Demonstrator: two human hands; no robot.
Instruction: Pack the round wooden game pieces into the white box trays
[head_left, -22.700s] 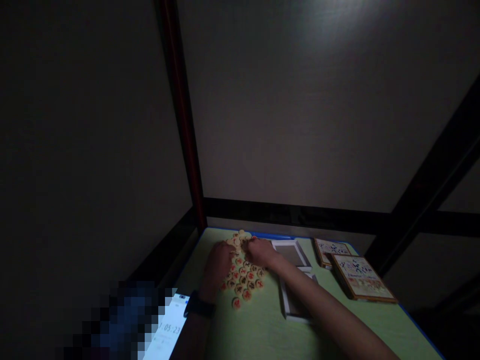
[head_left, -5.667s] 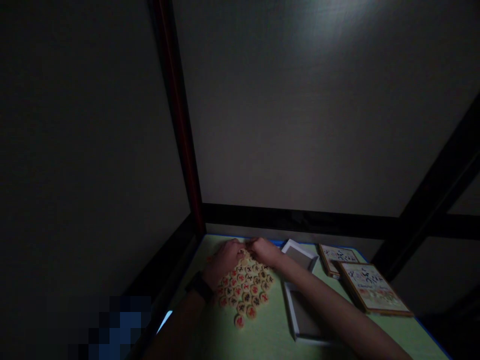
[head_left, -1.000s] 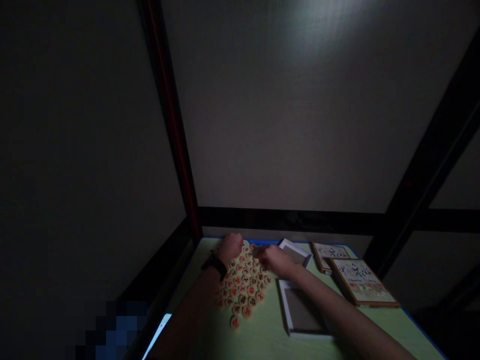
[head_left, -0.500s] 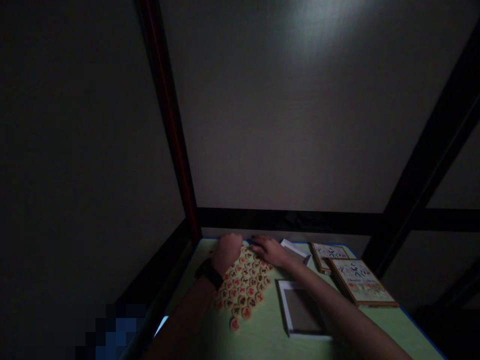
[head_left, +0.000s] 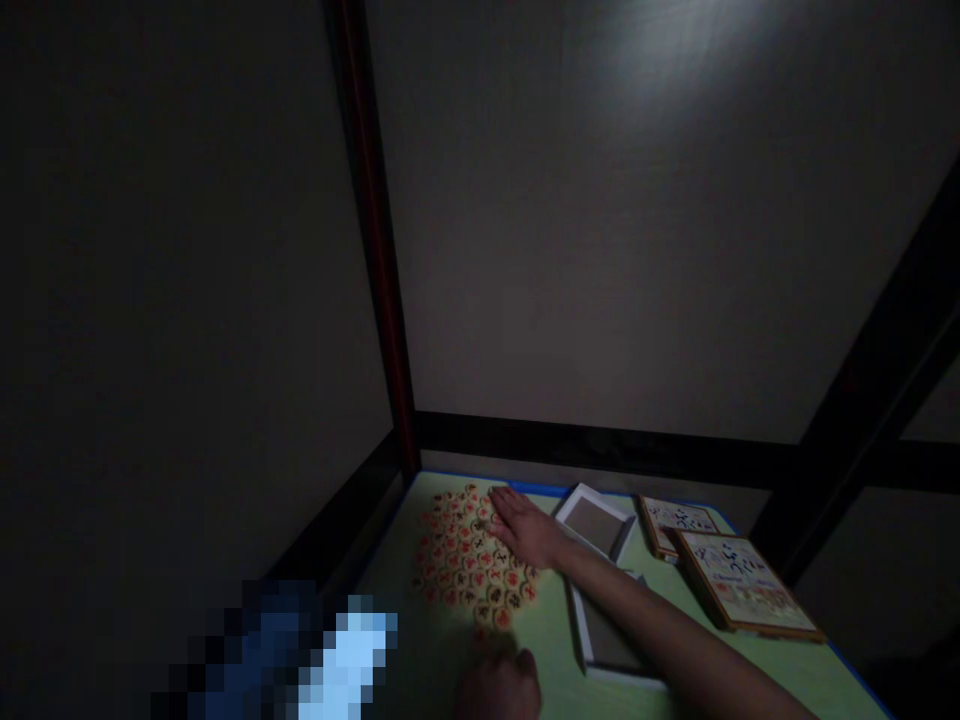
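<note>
A cluster of round wooden Chinese chess pieces (head_left: 465,560), marked with red or black characters, lies flat on the green table (head_left: 547,640). My right hand (head_left: 525,530) rests flat along the cluster's right side with its fingers stretched out, touching pieces near the far end. At the near end my left hand (head_left: 499,685) is curled closed, just below the lowest pieces. Its fingers are mostly turned away and dim, so what they may hold is hidden. Beneath my right forearm lies a shallow open box tray (head_left: 581,630) with white walls, partly covered.
A second white-walled tray (head_left: 626,545) lies behind my right forearm. Two printed Chinese chess boxes overlap at the right, the front box (head_left: 742,585) and the rear box (head_left: 656,540). A wall (head_left: 585,300) stands behind the table; a blurred patch (head_left: 345,660) covers the lower left.
My left hand has moved from the far left of the pieces to their near end. My right hand has shifted slightly nearer. The view has turned a little left.
</note>
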